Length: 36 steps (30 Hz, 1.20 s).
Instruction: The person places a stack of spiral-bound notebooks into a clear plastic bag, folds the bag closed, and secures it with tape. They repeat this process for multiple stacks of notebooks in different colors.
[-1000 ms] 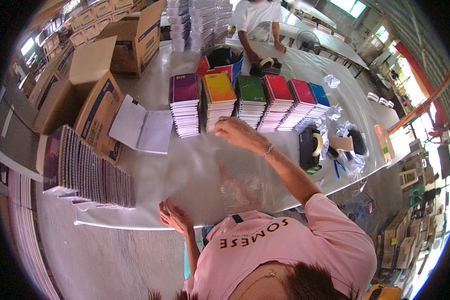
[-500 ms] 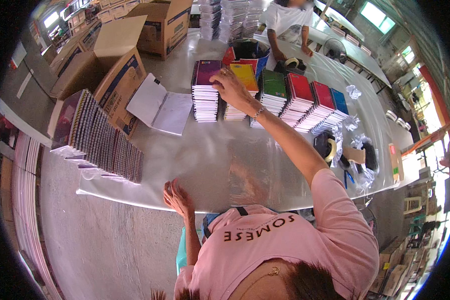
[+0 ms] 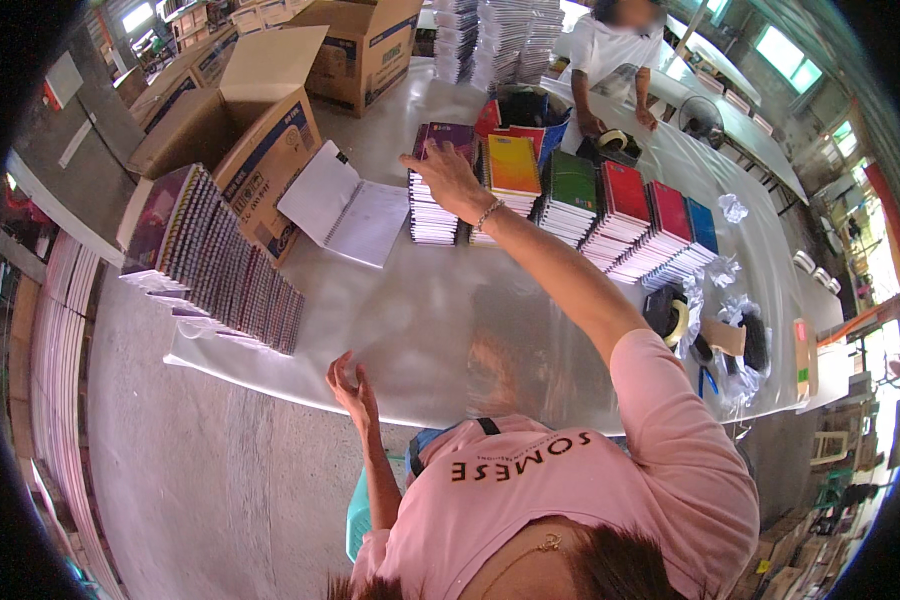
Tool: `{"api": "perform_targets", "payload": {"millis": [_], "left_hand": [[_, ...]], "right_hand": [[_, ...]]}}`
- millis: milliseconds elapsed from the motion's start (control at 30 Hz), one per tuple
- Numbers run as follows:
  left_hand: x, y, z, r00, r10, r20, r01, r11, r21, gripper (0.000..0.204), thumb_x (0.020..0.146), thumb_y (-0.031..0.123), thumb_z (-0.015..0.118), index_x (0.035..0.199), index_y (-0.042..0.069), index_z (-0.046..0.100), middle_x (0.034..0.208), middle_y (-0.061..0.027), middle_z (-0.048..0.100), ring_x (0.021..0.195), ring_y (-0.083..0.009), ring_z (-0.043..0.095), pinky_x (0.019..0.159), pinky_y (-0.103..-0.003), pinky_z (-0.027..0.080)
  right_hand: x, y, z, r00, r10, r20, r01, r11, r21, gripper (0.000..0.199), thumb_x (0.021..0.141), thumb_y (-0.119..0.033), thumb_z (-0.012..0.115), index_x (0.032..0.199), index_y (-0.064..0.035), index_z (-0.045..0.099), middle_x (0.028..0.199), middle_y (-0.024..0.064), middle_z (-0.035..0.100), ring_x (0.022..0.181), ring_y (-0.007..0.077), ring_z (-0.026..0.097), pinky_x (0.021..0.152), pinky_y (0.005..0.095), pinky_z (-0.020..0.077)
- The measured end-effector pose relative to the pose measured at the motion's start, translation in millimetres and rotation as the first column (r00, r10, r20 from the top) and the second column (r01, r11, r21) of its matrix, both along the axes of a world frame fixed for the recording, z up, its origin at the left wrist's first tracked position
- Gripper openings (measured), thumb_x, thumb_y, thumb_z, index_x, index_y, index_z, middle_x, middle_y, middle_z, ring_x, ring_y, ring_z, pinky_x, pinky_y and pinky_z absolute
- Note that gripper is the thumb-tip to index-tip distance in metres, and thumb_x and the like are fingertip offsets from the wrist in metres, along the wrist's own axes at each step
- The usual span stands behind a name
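Note:
My right hand (image 3: pixel 446 178) reaches across the table to a stack of purple-covered spiral notebooks (image 3: pixel 433 218). Its fingers are stretched over the top cover and nothing shows in them; whether they touch it, I cannot tell. To the right of that stack stand more notebook stacks: yellow (image 3: pixel 514 168), green (image 3: pixel 571 185), two reddish ones, first a red (image 3: pixel 624 190) and then a darker red (image 3: pixel 668 212), and blue (image 3: pixel 701 222). My left hand (image 3: pixel 353 390) is at the table's near edge, fingers apart, holding nothing. An open notebook (image 3: pixel 365 222) with white pages lies left of the purple stack.
A long row of spiral notebooks (image 3: pixel 225 268) stands at the left, beside an open cardboard box (image 3: pixel 270 180). Tape rolls, crumpled plastic (image 3: pixel 738 350) and a blue-handled tool (image 3: pixel 708 381) lie at the right. Across the table, another person (image 3: pixel 615 60) stands near a tape dispenser (image 3: pixel 617 146).
My right hand has moved left over the purple stack, and its fingers have stretched out. My left hand's fingers have spread a little. The whole view has shifted slightly.

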<state>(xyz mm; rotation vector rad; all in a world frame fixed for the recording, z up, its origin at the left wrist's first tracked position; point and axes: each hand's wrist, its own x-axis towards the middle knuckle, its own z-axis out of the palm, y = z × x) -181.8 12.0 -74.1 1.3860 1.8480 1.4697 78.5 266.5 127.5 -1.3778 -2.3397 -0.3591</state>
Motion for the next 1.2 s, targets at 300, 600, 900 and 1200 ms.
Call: {"api": "perform_targets", "payload": {"millis": [300,600,900,1200], "left_hand": [[14,13,8,0.992,0.008,0.128,0.005,0.995,-0.101,0.034,0.09,0.025,0.063,0.121,0.011,0.062,0.123,-0.0118,0.054,0.117,-0.0267,0.05,0.097,-0.043,0.04],[46,59,46,0.747,-0.233,0.622,0.359,0.93,-0.082,0.047,0.089,0.032,0.065,0.132,0.014,0.054,0.132,-0.0079,0.049,0.116,-0.0214,0.048,0.097,-0.039,0.037],[105,121,124,0.556,-0.513,0.655,0.622,0.778,0.081,0.054,0.091,0.041,0.059,0.138,0.015,0.049,0.138,-0.0078,0.048,0.126,-0.0218,0.046,0.104,-0.042,0.032],[134,124,221,-0.16,-0.563,0.811,0.469,0.68,0.564,0.06,0.096,0.053,0.048,0.133,0.006,0.05,0.129,-0.0082,0.056,0.119,-0.0218,0.053,0.107,-0.041,0.038]], "right_hand": [[8,5,17,0.986,0.085,0.145,-0.065,0.988,-0.143,0.038,0.087,-0.01,0.062,0.123,-0.0222,0.06,0.128,0.0247,0.049,0.102,0.0399,0.058,0.087,0.045,0.0513],[5,17,28,0.985,0.158,-0.07,-0.165,0.981,-0.106,0.015,0.081,-0.014,0.063,0.096,-0.012,0.059,0.097,0.0223,0.058,0.085,0.0417,0.062,0.072,0.0478,0.0529],[31,21,64,0.944,0.105,-0.314,-0.051,0.983,0.178,0.013,0.082,-0.002,0.051,0.095,-0.0036,0.055,0.086,0.0248,0.062,0.081,0.0452,0.061,0.069,0.0514,0.0488],[30,-97,100,0.337,0.104,-0.936,-0.445,0.893,-0.061,0.018,0.091,-0.007,0.058,0.109,-0.0024,0.057,0.095,-0.0003,0.058,0.084,0.0069,0.056,0.074,0.0219,0.0474]]}}
